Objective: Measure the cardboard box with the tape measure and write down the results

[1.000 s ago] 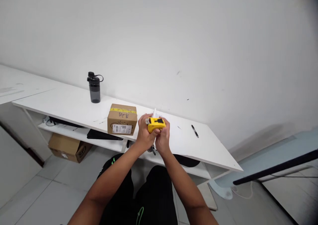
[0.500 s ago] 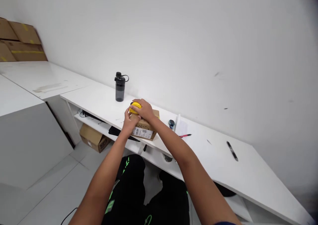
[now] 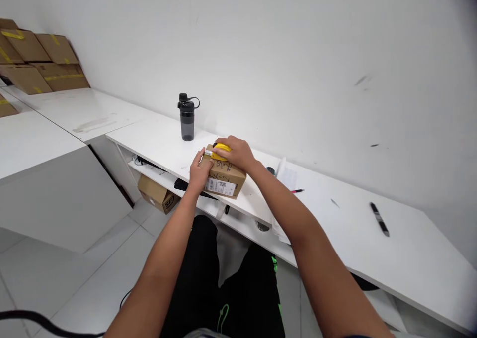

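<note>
My right hand (image 3: 238,153) is wrapped around a yellow tape measure (image 3: 222,148) with a black part, held on top of a small cardboard box (image 3: 238,179). From the tape measure, a short strip with a pale end reaches left to the box's upper left edge. My left hand (image 3: 200,171) grips the left side of the box, its fingertips close to that pale end and its thumb on the box. Handwriting marks the box top, and a white printed label (image 3: 220,187) is on the side facing me. My right fingers partly hide the tape measure.
Behind the box a dark bottle (image 3: 187,119) stands on the narrow white table (image 3: 156,139). To the right lie papers (image 3: 288,176), a pink pen (image 3: 297,191) and a black marker (image 3: 379,219). An open carton (image 3: 156,194) sits below; stacked cartons (image 3: 59,49) are far left.
The tape measure has turned and now lies lower against the box top, its strip showing toward the left edge. My left fingers have shifted to the box's left side. The camera view has shifted.
</note>
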### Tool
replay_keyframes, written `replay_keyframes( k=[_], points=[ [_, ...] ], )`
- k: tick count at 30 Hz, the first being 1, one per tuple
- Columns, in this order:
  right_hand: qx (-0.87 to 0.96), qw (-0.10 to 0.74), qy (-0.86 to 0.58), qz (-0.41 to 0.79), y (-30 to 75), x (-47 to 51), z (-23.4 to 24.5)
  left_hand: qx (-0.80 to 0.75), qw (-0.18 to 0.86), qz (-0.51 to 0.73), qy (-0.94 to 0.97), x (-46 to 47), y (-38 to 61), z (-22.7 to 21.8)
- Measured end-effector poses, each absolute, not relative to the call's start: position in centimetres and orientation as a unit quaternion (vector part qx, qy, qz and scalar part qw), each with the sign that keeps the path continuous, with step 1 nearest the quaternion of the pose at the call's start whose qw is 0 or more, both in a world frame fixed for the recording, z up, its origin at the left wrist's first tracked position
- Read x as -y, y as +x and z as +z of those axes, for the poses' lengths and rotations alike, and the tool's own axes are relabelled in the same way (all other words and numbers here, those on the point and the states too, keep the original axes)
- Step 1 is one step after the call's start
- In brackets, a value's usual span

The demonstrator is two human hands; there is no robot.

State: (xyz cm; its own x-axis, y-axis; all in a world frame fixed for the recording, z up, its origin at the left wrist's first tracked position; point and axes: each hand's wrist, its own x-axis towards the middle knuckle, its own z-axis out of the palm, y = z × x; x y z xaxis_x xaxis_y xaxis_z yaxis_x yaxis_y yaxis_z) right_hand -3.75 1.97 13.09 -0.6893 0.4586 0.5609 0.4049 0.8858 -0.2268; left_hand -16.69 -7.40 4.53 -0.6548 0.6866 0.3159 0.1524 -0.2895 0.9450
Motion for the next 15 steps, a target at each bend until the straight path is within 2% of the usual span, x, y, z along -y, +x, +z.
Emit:
replay_keyframes(
  k=[8,15],
  points=[
    [0.912,0.301,-0.279,0.026,6.8,-3.6,12.7,-0.561,0.194,0.718,0.364,7.4,-16.5,5.1],
    [0.898,0.326,-0.294,0.036,7.1,-3.9,12.1,-0.559,0.183,0.716,0.375,7.0,-16.8,4.8]
  ],
)
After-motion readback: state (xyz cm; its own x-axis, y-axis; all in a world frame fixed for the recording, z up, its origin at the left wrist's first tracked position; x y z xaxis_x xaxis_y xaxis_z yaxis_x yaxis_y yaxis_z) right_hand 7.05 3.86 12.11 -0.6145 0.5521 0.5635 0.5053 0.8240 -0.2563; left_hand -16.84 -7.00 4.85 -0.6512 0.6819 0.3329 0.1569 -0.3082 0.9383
